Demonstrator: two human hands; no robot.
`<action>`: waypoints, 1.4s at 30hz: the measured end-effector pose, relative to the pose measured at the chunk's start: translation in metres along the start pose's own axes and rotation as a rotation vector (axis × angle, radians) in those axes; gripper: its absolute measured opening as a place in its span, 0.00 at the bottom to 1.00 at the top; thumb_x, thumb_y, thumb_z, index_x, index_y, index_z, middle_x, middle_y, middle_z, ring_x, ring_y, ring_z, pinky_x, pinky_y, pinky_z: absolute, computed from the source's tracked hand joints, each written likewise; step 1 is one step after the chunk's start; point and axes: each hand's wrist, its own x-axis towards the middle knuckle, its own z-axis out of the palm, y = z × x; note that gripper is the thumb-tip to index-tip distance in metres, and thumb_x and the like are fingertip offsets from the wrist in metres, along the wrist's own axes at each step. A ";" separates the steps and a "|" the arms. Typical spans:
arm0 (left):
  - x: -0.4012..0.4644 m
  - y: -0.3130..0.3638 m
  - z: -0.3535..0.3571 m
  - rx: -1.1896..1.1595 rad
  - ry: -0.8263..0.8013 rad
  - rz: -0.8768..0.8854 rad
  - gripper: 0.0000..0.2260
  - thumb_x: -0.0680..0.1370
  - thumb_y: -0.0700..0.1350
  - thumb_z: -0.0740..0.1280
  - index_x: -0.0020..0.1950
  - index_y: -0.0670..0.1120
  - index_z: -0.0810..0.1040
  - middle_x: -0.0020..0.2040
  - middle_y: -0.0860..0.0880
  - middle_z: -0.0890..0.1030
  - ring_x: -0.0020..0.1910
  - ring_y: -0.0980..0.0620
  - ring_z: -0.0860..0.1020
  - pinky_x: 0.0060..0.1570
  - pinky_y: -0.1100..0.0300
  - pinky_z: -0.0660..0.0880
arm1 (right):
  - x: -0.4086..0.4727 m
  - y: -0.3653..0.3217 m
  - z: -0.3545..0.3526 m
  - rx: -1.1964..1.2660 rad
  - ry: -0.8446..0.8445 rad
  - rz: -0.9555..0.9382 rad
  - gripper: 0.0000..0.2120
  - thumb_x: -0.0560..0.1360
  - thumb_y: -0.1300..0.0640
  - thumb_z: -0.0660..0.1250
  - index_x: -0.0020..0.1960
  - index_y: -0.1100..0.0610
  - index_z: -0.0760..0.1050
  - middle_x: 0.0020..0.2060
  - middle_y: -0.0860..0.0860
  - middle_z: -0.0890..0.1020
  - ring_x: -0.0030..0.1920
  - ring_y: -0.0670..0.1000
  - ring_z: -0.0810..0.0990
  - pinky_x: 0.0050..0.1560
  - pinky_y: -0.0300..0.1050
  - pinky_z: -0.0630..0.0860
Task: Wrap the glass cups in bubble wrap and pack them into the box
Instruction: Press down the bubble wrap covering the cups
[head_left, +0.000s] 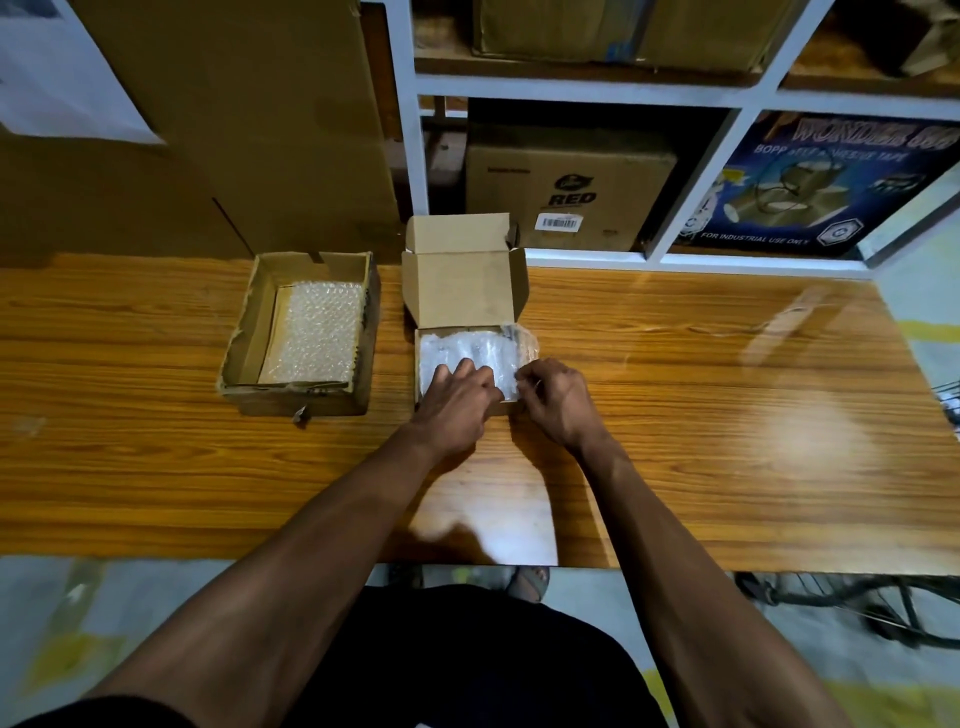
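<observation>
Two hands press and pinch bubble wrap (470, 348) inside the box (464, 291); another box (304, 332) holds sheets.

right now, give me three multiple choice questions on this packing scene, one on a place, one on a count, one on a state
1. Where does the open tray of bubble wrap sit relative to the small box being packed?
A. to its left
B. to its right
C. stacked on top of it

2. How many open cardboard boxes stand on the wooden table?
A. one
B. two
C. four

3. What state is the small box's lid in?
A. taped shut
B. folded down halfway
C. standing open at the back

Answers:
1. A, the tray lies on the table left of the small box.
2. B, only the tray and the small box are on the tabletop.
3. C, the lid stands up behind the box while the left hand presses on the wrapped bundle and the right hand pinches its edge.
</observation>
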 end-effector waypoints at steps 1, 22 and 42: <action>0.000 0.000 0.000 0.009 -0.009 0.000 0.14 0.80 0.45 0.71 0.65 0.53 0.81 0.61 0.51 0.76 0.62 0.47 0.70 0.58 0.48 0.66 | 0.001 -0.002 -0.002 0.007 -0.020 0.009 0.10 0.79 0.61 0.69 0.60 0.60 0.80 0.48 0.58 0.86 0.45 0.58 0.84 0.47 0.45 0.79; -0.001 -0.017 -0.007 -0.228 0.126 0.017 0.12 0.82 0.47 0.62 0.62 0.51 0.81 0.55 0.50 0.81 0.53 0.48 0.80 0.52 0.50 0.76 | 0.036 -0.028 0.008 -0.302 -0.200 0.232 0.10 0.78 0.60 0.67 0.53 0.65 0.83 0.53 0.65 0.82 0.53 0.65 0.82 0.51 0.50 0.76; -0.006 -0.045 -0.005 0.182 0.078 -0.398 0.15 0.80 0.49 0.65 0.65 0.48 0.77 0.59 0.47 0.81 0.65 0.43 0.71 0.58 0.43 0.65 | 0.040 -0.048 0.007 -0.927 -0.255 0.138 0.22 0.82 0.50 0.59 0.76 0.53 0.64 0.73 0.61 0.60 0.69 0.61 0.65 0.65 0.56 0.67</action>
